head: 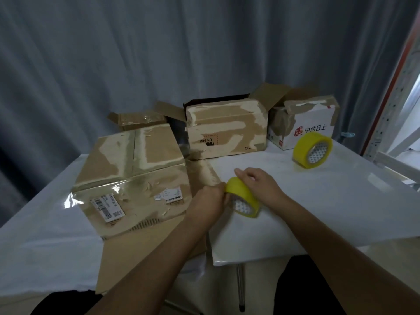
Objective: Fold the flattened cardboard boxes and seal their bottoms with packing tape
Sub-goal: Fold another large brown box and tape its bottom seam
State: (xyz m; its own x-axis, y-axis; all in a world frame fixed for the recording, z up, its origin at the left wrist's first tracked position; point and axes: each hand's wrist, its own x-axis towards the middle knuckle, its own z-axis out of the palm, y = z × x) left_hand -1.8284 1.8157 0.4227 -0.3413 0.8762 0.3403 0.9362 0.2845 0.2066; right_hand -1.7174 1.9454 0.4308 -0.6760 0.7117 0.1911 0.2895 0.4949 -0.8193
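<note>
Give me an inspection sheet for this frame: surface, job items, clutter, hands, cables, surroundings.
Surface: white table, glossy; a flattened cardboard sheet overhangs its near edge.
Job's things: large brown box on the left, bottom up, its seam taped; UN 3481 box behind it, flaps open at the rear; white printed box at the right rear; small open box at the left rear. Tape roll in hand; spare tape roll standing on edge by the white box.
Clutter: nothing seen.
Hands: left hand pinches the roll's edge; right hand grips the roll from above, fingers curled over it.
Cables: nothing seen.
Surroundings: grey curtain behind; metal rack at the right.
</note>
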